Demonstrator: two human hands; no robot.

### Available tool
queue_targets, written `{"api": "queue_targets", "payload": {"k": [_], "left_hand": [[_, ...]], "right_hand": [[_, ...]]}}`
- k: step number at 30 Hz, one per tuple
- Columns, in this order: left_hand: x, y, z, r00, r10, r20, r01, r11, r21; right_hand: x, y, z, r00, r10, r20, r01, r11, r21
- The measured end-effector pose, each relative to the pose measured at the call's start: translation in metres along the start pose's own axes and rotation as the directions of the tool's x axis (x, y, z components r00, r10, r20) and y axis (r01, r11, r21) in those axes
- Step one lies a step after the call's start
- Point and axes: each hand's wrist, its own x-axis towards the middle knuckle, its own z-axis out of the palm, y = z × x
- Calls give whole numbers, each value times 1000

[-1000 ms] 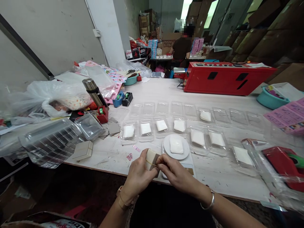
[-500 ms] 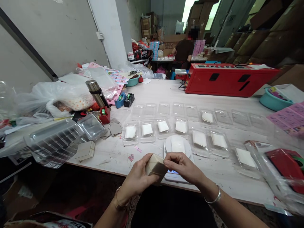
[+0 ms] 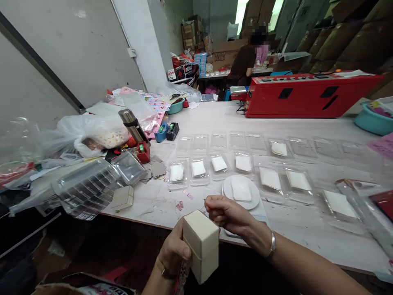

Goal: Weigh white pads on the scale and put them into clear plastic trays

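Right hand (image 3: pixel 225 214) now raised beside the banded paper block (image 3: pixel 202 241)
Left hand (image 3: pixel 174 249) grips the block before the table (image 3: pixel 211 116); the right's fingers, earlier at its corner, curl closed near the scale (image 3: pixel 227 189), contents unclear.

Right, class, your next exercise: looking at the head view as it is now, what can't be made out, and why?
All in the head view:
The scale's readout: hidden by the right hand.
Some of the left hand's fingers: behind the pale block.
Anything in the right fingertips: too small to tell.
The right-hand teal basin and the pink sheet: cut off by the right edge.
The far worker's handwork: too small.
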Motion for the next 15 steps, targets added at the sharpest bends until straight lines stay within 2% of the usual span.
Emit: {"api": "queue_targets", "payload": {"k": [2, 4, 6, 8, 10, 11, 13, 15], "left_hand": [[0, -8, -7, 999, 6, -41, -11, 994, -105], [2, -14, -10, 991, 46, -129, -70, 980, -188], [4, -18, -11, 958, 100, -269, -171, 951, -258], [7, -19, -11, 934, 131, -334, -249, 906, -342], [10, -20, -11, 950, 161, -266, -266, 865, -426], [12, -20, -10, 964, 178, -197, -250, 858, -449], [14, -19, -10, 979, 197, -53, -199, 865, -460], [12, -14, -10, 978, 207, 5, -185, 886, -425]], "right_hand": [[2, 0, 7, 993, -115, -9, 113, 988, -110], [4, 2, 11, 963, -269, -19, 252, 923, -291], [5, 5, 10, 897, -441, -5, 399, 817, -416], [5, 7, 8, 821, -569, 30, 526, 736, -427], [3, 4, 9, 773, -628, 91, 602, 680, -419], [1, -1, 11, 773, -620, 133, 607, 662, -440], [1, -14, 20, 815, -546, 192, 555, 642, -529], [6, -30, 30, 872, -456, 175, 458, 637, -621]]}}
